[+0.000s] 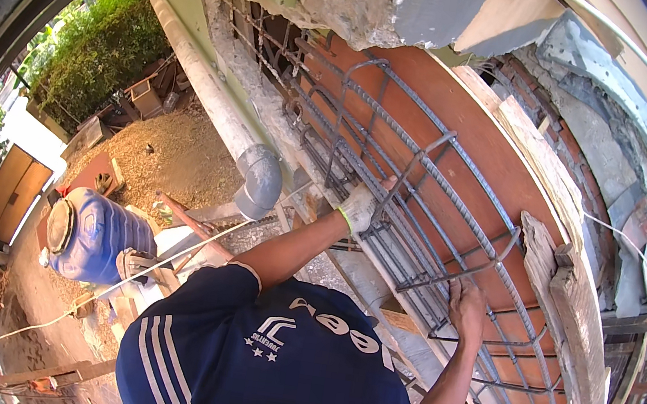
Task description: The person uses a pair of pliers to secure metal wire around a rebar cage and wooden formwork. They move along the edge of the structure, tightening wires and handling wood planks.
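A long cage of steel reinforcing bars (429, 163) with square stirrups runs diagonally from the upper middle to the lower right, against a reddish-brown panel (499, 160). My left hand (359, 209), in a whitish work glove, is closed around a bar on the cage's near side, beside a stirrup. Farther down and to the right, my bare right hand (467, 309) has its fingers curled onto the lower bars by another stirrup. The undersides of both hands' grips are hidden among the steel.
A grey pipe elbow (259, 180) ends a pale pipe at left. Beyond stand a blue plastic drum (99, 237) and a gravel heap (181, 153). A rope (167, 258) crosses the left side. Rough timber (563, 318) edges the right; broken concrete (384, 4) overhangs the top.
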The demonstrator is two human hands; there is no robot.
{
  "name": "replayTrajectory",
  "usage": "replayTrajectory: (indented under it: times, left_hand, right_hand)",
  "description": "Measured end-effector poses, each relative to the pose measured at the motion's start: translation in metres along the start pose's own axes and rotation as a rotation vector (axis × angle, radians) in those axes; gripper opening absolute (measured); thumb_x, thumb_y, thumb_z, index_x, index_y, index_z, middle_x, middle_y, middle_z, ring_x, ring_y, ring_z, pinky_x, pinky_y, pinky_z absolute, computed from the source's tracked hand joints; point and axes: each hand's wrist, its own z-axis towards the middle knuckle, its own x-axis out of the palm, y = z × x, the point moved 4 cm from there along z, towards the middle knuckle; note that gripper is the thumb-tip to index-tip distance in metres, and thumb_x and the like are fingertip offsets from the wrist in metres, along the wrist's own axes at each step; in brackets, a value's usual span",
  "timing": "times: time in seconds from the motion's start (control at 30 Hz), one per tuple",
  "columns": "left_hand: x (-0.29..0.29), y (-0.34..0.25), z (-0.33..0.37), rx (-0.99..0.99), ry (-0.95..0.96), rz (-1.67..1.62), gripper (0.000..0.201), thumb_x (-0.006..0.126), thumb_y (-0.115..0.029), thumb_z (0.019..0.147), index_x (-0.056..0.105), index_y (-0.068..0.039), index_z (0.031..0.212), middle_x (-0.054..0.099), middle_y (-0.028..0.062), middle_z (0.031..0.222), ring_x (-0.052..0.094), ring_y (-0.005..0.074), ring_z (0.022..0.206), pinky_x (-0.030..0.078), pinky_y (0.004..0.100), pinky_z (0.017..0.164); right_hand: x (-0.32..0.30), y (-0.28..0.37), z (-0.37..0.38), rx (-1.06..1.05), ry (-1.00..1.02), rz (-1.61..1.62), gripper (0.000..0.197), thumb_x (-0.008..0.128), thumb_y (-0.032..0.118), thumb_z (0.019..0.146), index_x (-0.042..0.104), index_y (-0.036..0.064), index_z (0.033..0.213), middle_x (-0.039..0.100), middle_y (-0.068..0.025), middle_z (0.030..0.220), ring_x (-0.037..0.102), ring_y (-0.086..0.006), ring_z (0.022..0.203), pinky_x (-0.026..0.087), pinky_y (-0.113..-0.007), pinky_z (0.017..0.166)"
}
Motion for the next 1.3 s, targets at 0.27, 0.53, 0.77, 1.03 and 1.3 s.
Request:
replayTrajectory:
  times: [0.27, 0.53, 0.77, 1.03, 1.3]
  left_hand:
    - [0.001, -0.005, -0.004, 0.194, -0.068, 0.470, 0.054, 0.055, -0.064, 0.095, 0.054, -0.013, 0.080, 0.047, -0.0010, 0.065, 0.048, 0.0133, 0.057, 0.044, 0.0299, 0.051]
    - [-0.013, 0.005, 0.016, 0.204, -0.034, 0.455, 0.069, 0.063, -0.074, 0.084, 0.065, -0.005, 0.089, 0.057, 0.0022, 0.080, 0.053, 0.0130, 0.077, 0.047, 0.0314, 0.069]
    - [-0.019, -0.004, 0.022, 0.178, 0.085, 0.792, 0.066, 0.073, -0.068, 0.080, 0.065, -0.003, 0.092, 0.060, 0.0035, 0.080, 0.055, 0.0138, 0.063, 0.048, 0.0299, 0.058]
    - [-0.022, 0.033, 0.031, -0.285, 0.325, 0.249, 0.049, 0.085, -0.024, 0.081, 0.060, 0.002, 0.114, 0.066, 0.0165, 0.095, 0.072, 0.0329, 0.079, 0.065, 0.0510, 0.065]
    - [-0.004, 0.008, 0.018, -0.134, 0.297, 0.335, 0.052, 0.080, -0.037, 0.086, 0.061, -0.002, 0.118, 0.070, 0.0112, 0.092, 0.070, 0.0235, 0.075, 0.064, 0.0397, 0.059]
  right_hand:
    - [0.012, -0.022, 0.005, 0.118, 0.002, 0.250, 0.020, 0.064, 0.011, 0.093, 0.064, -0.0066, 0.084, 0.053, -0.0030, 0.064, 0.047, -0.0114, 0.062, 0.041, -0.034, 0.057]
    - [0.002, -0.001, 0.003, -0.027, -0.170, 0.112, 0.014, 0.069, 0.009, 0.088, 0.070, -0.0041, 0.089, 0.061, -0.0219, 0.067, 0.054, -0.0233, 0.057, 0.047, -0.040, 0.060]
    - [-0.005, -0.007, 0.002, -0.029, -0.056, -0.076, 0.017, 0.067, 0.014, 0.090, 0.071, -0.0024, 0.091, 0.060, -0.0251, 0.070, 0.060, -0.0328, 0.059, 0.047, -0.046, 0.061]
    - [0.007, 0.001, 0.011, -0.072, 0.241, 0.082, 0.039, 0.041, 0.027, 0.108, 0.059, -0.0003, 0.129, 0.063, -0.0274, 0.126, 0.057, -0.0445, 0.122, 0.044, -0.045, 0.101]
    - [0.020, -0.014, 0.014, 0.145, 0.259, 0.095, 0.080, 0.029, 0.062, 0.104, 0.065, -0.0100, 0.102, 0.066, -0.0304, 0.102, 0.059, -0.0402, 0.105, 0.042, -0.046, 0.095]
